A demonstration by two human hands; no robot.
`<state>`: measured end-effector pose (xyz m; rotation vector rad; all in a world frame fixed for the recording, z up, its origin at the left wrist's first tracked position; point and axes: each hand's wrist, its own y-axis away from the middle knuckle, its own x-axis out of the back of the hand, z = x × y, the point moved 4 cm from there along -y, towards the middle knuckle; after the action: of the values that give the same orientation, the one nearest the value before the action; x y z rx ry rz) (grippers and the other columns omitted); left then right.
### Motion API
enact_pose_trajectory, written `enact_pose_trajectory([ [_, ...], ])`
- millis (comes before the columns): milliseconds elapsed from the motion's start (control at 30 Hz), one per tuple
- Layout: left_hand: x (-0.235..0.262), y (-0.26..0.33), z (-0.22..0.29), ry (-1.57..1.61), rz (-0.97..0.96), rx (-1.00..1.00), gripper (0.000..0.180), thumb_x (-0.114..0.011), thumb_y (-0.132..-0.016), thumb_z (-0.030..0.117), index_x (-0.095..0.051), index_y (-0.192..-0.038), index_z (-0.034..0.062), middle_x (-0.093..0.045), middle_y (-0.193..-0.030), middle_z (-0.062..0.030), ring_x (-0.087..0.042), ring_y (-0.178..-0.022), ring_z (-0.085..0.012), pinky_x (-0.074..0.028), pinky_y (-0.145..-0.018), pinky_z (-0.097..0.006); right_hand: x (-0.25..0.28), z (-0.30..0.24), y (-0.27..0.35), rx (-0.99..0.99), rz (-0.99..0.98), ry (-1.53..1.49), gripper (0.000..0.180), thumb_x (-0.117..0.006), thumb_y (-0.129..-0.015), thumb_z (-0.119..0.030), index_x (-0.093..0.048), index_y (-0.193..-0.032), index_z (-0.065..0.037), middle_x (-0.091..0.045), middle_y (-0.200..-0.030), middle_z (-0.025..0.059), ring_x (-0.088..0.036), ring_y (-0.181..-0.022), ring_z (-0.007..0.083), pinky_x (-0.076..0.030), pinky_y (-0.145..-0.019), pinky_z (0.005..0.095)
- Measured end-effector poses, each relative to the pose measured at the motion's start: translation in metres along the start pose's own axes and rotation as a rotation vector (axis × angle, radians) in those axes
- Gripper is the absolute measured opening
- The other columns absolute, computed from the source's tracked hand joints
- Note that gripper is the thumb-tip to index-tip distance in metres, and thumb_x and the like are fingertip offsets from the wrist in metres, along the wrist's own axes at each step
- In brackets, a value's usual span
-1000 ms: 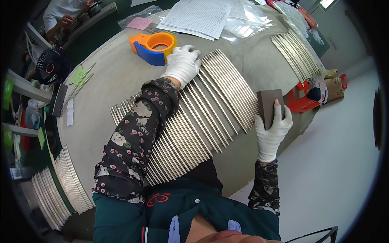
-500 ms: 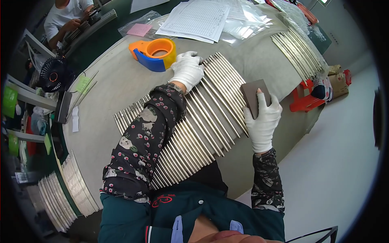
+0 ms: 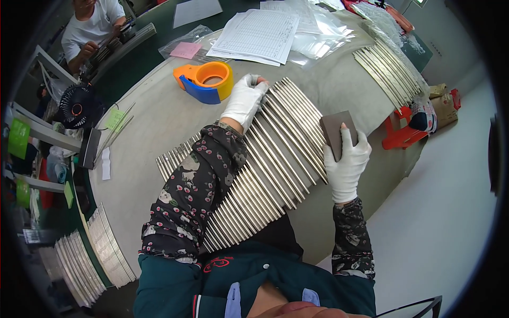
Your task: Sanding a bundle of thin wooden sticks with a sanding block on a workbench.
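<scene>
Many slim silvery metal rods (image 3: 254, 185) lie side by side in a slanting row across the table in front of me. At their far ends is my left hand (image 3: 245, 102) in a white glove, its fingers curled in. Whether a rod is pinched there is hidden by the glove. My left forearm crosses over the row. To the right of the rods, my right hand (image 3: 347, 167), also gloved with a bare fingertip showing, grips a dark brown rectangular block (image 3: 332, 132) that looks like a sanding sponge. The block is close beside the rightmost rods.
An orange and blue tape dispenser (image 3: 204, 82) stands beyond my left hand. Paper sheets (image 3: 257, 37) and clear plastic bags lie at the back. Further rods (image 3: 389, 74) rest at the far right, above a red stool (image 3: 400, 130). A fan (image 3: 77, 106) and a co-worker (image 3: 93, 32) are at left.
The view has shifted a little, moving the table items slightly right and down. My left fingers are curled in more at the rod ends. The right hand still holds the block beside the rods.
</scene>
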<state>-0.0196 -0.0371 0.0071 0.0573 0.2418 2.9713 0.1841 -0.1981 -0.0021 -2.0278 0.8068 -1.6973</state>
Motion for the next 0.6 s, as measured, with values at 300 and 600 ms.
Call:
enact_pose_trajectory([
  [300,0.003,-0.002,-0.026,0.480,-0.179,0.040,0.022,-0.061,-0.095,0.021,-0.055,-0.103,0.0008,-0.053,-0.077,-0.0015,-0.051,-0.063,-0.0074,-0.042,-0.056,-0.017,0.007,-0.007,-0.008,0.092,0.039,0.002,0.059,-0.075,-0.072,-0.021,-0.055,-0.126,-0.011,-0.045,-0.123,0.0215,-0.045,-0.108,0.0375,-0.041,-0.092,0.0472],
  [600,0.002,0.004,-0.025,0.318,-0.038,-0.037,0.023,-0.060,-0.096,0.022,-0.057,-0.101,-0.0004,-0.052,-0.072,0.0002,-0.045,-0.059,-0.0052,-0.035,-0.052,-0.017,0.003,-0.076,-0.049,0.301,-0.117,-0.312,0.051,-0.075,-0.070,-0.024,-0.063,-0.118,-0.012,-0.052,-0.114,0.0206,-0.051,-0.101,0.0349,-0.045,-0.089,0.0428],
])
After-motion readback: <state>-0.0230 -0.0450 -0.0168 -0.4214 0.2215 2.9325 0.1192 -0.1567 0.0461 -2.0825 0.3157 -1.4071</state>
